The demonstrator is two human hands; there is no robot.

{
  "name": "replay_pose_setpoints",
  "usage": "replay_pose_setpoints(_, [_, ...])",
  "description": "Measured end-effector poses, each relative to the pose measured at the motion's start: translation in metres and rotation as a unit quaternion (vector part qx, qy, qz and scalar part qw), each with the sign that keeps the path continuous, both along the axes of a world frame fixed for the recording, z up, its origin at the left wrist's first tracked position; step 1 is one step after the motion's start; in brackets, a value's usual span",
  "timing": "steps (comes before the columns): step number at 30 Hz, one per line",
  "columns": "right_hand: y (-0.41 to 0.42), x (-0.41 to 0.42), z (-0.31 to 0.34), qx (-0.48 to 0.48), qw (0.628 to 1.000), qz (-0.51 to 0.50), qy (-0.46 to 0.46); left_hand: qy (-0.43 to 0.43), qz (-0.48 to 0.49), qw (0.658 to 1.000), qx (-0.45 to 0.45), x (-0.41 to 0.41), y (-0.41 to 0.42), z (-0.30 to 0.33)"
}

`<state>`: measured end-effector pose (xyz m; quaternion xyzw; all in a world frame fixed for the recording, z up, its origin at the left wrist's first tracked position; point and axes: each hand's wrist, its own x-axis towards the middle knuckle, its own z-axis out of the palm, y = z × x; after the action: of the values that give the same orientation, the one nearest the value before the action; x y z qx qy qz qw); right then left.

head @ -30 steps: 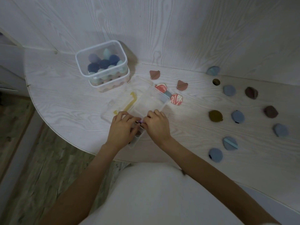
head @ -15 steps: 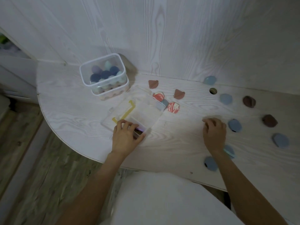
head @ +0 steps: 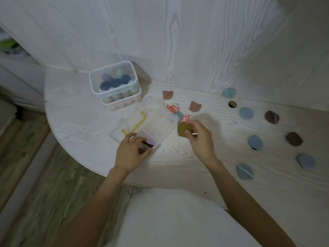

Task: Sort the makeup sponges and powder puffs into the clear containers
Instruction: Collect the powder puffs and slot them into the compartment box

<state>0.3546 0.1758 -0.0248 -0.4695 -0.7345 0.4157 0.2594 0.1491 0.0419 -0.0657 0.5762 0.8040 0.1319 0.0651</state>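
Half a second before, my right hand (head: 199, 138) had been flat over the olive-green powder puff (head: 183, 130) out among the loose puffs; now it had lifted that puff off the white table (head: 80, 122) and brought it in beside the right edge of the flat clear container (head: 151, 123). My fingers and thumb pinched the puff from its right side, and it hung just above the tabletop, close to the red marbled puff (head: 186, 118). The puff was nearly round, so I could not tell a true long axis; its broad face was turned up toward me and a little leftward, toward the container. My left hand (head: 131, 152) had stayed where it was, fingers curled over the container's near corner, gripping it. The tall clear tub (head: 114, 81) holding dark and pale sponges stood at the back left. Blue puffs (head: 255, 142) and brown puffs (head: 293, 139) lay spread well apart to my right.
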Motion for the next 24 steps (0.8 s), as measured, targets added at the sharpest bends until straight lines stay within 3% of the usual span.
replay_pose_setpoints(5, [-0.029, -0.068, 0.004, 0.04, 0.993, 0.101, -0.052, 0.015, -0.037, 0.999, -0.022, -0.009, -0.002, -0.002])
replay_pose_setpoints(10, [-0.04, -0.101, -0.008, 0.15, 0.96, 0.183, -0.151, 0.027, -0.058, 0.997, -0.035, -0.017, 0.0, 0.002])
replay_pose_setpoints(16, [-0.046, -0.107, -0.019, 0.243, 0.909, 0.166, -0.296, 0.026, -0.057, 0.998, -0.02, -0.019, 0.0, 0.0])
replay_pose_setpoints(21, [-0.045, -0.109, -0.018, 0.242, 0.919, 0.153, -0.269, 0.007, -0.048, 0.999, -0.003, -0.02, 0.0, -0.004])
replay_pose_setpoints(24, [-0.043, -0.116, -0.02, 0.259, 0.902, 0.166, -0.303, 0.002, -0.05, 0.999, -0.001, -0.02, -0.001, -0.004])
